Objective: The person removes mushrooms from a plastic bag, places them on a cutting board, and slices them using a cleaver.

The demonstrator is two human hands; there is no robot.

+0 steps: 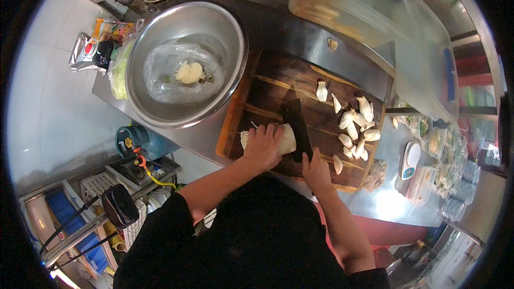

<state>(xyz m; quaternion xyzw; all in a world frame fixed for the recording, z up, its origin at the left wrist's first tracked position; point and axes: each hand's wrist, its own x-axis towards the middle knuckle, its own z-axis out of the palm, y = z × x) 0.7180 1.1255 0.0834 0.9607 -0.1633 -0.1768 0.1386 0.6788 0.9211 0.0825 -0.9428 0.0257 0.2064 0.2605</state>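
A pale, whitish vegetable or mushroom clump (288, 139) lies on the dark wooden cutting board (263, 110), and my left hand (264, 146) presses down over it with curled fingers. Its cut-looking face is beside the dark blade of a broad kitchen knife (298, 130). My right hand (317, 168) grips the knife near its handle, which is mostly hidden by the fingers. Several white mushroom pieces (352, 130) lie scattered on the board's right part. Left of the board, a large steel bowl (138, 104) holds a clear plastic bag with a cream-coloured piece (190, 73) on it.
Large translucent plastic containers (341, 8) stand beyond the board. A white kitchen scale (410, 160), a plastic box (421, 184) and several packed tubs (439, 140) are at the right. A blue gas cylinder (150, 142) stands below the counter's left edge.
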